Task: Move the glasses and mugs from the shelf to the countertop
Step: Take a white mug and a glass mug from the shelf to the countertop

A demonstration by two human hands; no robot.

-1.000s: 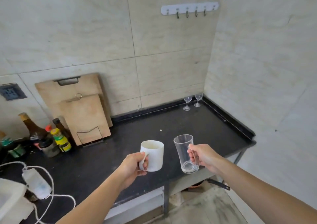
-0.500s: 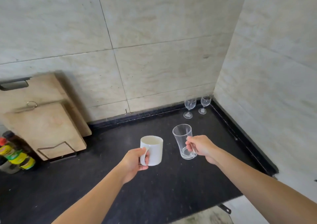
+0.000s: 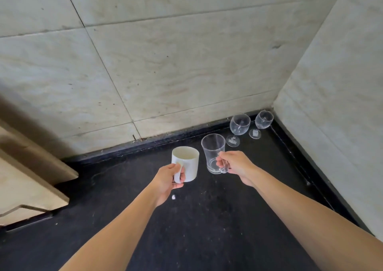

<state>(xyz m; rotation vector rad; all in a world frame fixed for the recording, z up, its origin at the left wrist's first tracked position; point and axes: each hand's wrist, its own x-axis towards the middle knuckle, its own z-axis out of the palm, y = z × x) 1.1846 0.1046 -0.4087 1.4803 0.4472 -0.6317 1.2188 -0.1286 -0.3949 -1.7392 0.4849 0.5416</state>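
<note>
My left hand [image 3: 165,180] grips the handle of a white mug [image 3: 187,163], held upright just above the black countertop [image 3: 207,219]. To its right, my right hand [image 3: 236,165] pinches the handle of a clear glass mug [image 3: 213,152], also upright and close to the counter; whether either base touches the surface I cannot tell. Two empty wine glasses [image 3: 239,125] [image 3: 263,120] stand in the far right corner of the counter, just behind the glass mug.
Tiled walls close the counter at the back and right, with a raised black lip [image 3: 300,167] along them. Wooden cutting boards [image 3: 27,179] lean against the wall at the left. A small white crumb [image 3: 173,197] lies under my left wrist.
Both hands have carried the mugs forward and toward the back right corner, near the wine glasses. The view has closed in; the bottles and hook rail have left the frame.
</note>
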